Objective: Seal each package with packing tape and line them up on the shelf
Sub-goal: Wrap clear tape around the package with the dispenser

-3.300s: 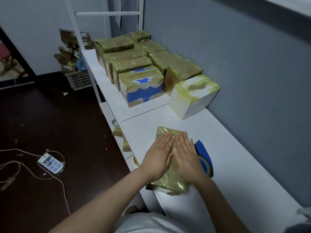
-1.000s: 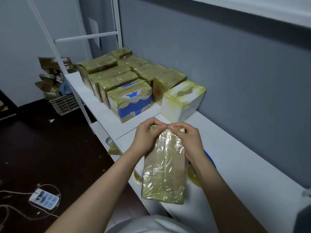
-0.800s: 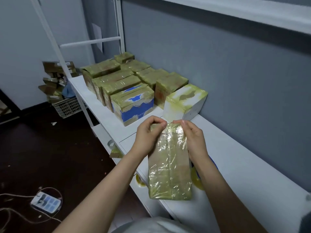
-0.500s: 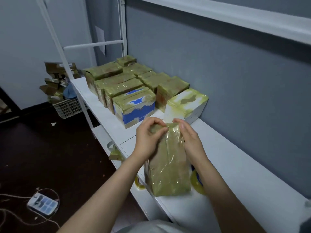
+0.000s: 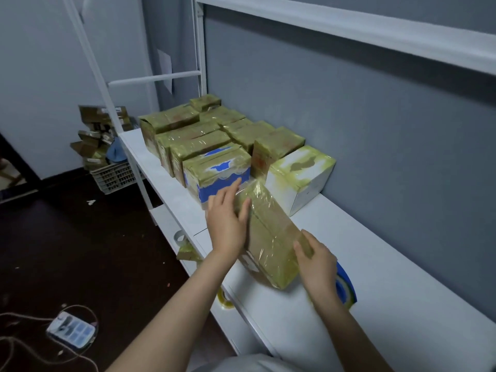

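Head view: package [image 5: 271, 237], upright before, now tips toward row [image 5: 204, 146] at 12 o'clock; left grip [image 5: 228, 224] flat on side, right grip [image 5: 318, 264] clamped on end; we judge sealing done.

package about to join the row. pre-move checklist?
1. Package taped: ok on the faces in view; underside cannot tell.
2. Hold: ok, left hand flat against its left side, right hand grips the near right corner.
3. Square to the row: not ok, it lies angled, far end pointing between the blue box and the white box.
4. Bare shelf in front of the white box: ok.
5. Tape roll out of the way: ok, near side, behind the right hand.
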